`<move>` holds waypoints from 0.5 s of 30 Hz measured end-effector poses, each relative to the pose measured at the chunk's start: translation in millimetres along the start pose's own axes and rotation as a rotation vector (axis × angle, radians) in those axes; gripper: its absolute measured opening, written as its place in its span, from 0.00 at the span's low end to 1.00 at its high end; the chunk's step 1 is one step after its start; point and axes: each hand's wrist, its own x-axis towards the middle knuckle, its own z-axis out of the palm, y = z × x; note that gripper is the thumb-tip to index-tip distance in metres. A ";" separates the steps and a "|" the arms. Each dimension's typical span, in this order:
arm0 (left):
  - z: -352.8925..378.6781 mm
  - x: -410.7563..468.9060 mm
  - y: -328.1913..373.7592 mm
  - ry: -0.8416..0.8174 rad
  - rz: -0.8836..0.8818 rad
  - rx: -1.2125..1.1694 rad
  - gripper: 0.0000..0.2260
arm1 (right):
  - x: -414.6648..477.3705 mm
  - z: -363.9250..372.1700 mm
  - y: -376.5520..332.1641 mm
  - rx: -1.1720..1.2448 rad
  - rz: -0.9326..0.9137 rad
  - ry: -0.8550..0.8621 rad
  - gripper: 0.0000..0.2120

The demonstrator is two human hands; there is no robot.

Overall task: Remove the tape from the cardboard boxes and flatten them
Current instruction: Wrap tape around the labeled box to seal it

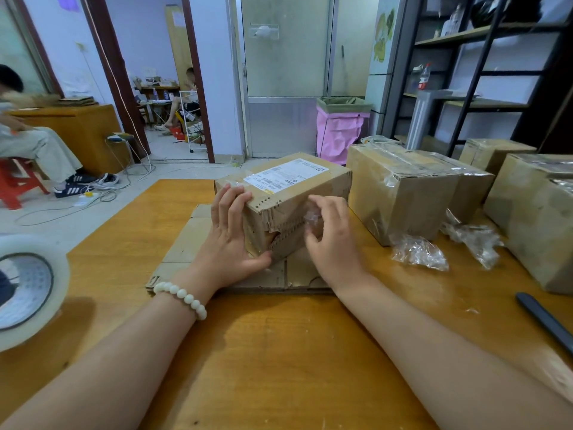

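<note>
- Brown cardboard box (322, 189), white-labelled: left hand (231, 240) presses it, fingers straight, slightly apart.
- Right hand (333, 246) fingers curled, pinching crumpled clear tape (311, 218) at their tips.

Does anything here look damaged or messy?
Yes. The labelled box, steadied by the left hand, has a torn, ragged front with a hole low down, while the right hand pinches clear tape on it. Crumpled tape scraps lie loose on the table to its right.

Cluttered packing room: taped parcels (412, 187), shelving (483, 66).
</note>
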 end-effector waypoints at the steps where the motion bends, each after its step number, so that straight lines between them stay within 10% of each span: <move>1: 0.4 0.0 -0.3 0.000 0.002 0.000 0.39 | -0.4 0.7 1.3 -0.013 -0.060 -0.018 0.21; 15: 0.3 -0.3 -1.0 -0.004 -0.009 -0.005 0.39 | 3.8 -9.6 -5.4 0.303 0.280 -0.029 0.18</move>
